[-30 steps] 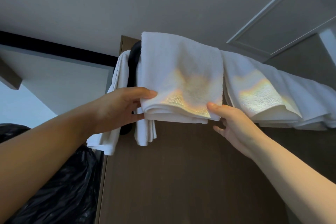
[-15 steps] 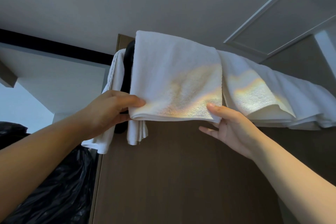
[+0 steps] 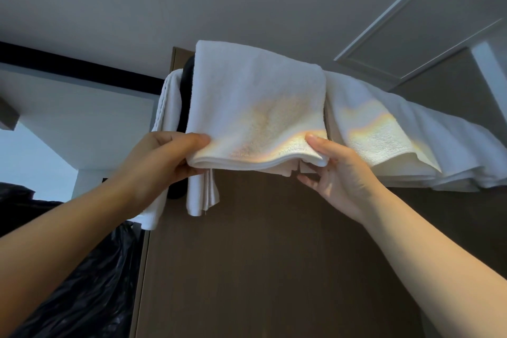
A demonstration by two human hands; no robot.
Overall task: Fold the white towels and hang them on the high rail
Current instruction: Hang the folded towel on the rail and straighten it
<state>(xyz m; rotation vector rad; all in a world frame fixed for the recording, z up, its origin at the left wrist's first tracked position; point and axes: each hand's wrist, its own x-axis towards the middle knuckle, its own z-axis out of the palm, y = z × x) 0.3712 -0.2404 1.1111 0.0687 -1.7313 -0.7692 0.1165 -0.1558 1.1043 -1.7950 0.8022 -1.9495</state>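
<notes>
Two towel [image 3: 255, 107] corners pinched: left hand [image 3: 162, 164], right hand [image 3: 345, 175] | black bag [image 3: 82, 282] contents unclear

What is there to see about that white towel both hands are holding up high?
The folded towel is white terry cloth, several layers thick at its lower edge, with a rainbow-tinted patch of light. It hangs draped up high. The left hand pinches its lower left corner, the right hand its lower right corner. Another white towel hangs beside it.

Black plastic bag [image 3: 82, 282] beside brown cabinet [image 3: 274, 269].
</notes>
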